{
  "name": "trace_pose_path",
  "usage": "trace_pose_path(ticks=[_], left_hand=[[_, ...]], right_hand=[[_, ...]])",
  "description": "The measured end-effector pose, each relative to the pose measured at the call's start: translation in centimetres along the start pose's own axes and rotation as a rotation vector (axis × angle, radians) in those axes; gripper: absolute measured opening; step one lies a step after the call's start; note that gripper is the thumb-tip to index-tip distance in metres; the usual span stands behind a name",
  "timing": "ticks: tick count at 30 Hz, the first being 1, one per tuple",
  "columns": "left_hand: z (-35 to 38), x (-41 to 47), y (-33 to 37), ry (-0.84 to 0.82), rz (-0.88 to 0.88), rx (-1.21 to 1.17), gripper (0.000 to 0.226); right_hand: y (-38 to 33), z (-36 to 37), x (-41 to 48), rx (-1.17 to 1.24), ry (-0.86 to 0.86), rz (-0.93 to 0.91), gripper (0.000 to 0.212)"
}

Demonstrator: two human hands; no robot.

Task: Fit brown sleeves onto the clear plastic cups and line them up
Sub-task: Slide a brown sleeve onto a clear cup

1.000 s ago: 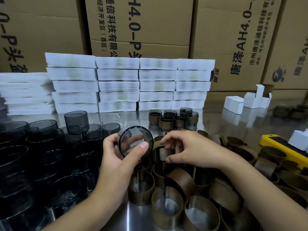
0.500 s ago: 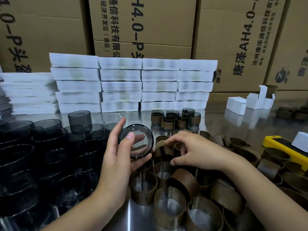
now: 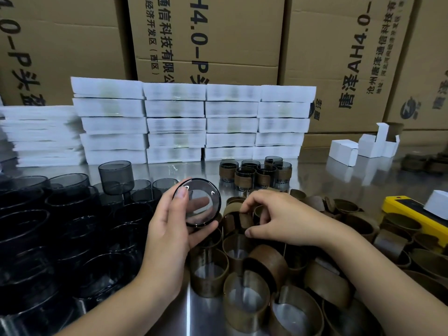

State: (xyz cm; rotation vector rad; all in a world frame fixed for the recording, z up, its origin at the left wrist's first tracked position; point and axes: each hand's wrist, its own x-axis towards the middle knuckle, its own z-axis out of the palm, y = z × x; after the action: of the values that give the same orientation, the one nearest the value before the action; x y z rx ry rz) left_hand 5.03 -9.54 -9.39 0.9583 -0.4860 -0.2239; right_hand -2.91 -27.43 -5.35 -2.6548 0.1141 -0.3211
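L hand (image 3: pixel 169 229) grips a round smoky-clear plastic cup (image 3: pixel 197 202), one flat end facing the camera, so its axis runs toward the viewer. Just right of the cup, R hand (image 3: pixel 278 219) pinches a brown cardboard ring sleeve (image 3: pixel 238 220) in the loose pile on the steel table (image 3: pixel 310 175). Sleeve likely needs turning coaxial w/ cup. Finished sleeved cups (image 3: pixel 254 174) stand behind the cup, to its right.

The left hand (image 3: pixel 169 229) stands upright, thumb and fingers curled round a clear cup (image 3: pixel 201 202), while the right hand (image 3: pixel 283 219), palm down, pinches a brown sleeve (image 3: pixel 236 221).
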Motion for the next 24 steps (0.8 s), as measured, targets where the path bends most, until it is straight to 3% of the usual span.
trace_pose_path(ticks=[5, 13, 18, 24], left_hand=[[0.1, 0.0, 0.2, 0.02, -0.035, -0.04, 0.057], [-0.1, 0.1, -0.3, -0.022, -0.079, -0.084, 0.045], [-0.2, 0.3, -0.1, -0.037, -0.065, -0.093, 0.05], [-0.1, 0.1, -0.1, -0.035, -0.075, -0.108, 0.051]], right_hand=[[0.3, -0.1, 0.1, 0.114, 0.046, 0.038, 0.03], [0.6, 0.0, 1.4, 0.212, 0.122, 0.004, 0.03], [1.0, -1.0, 1.1, 0.365, 0.177, 0.006, 0.032], [-0.5, -2.4, -0.5, 0.557, 0.463, -0.102, 0.03]])
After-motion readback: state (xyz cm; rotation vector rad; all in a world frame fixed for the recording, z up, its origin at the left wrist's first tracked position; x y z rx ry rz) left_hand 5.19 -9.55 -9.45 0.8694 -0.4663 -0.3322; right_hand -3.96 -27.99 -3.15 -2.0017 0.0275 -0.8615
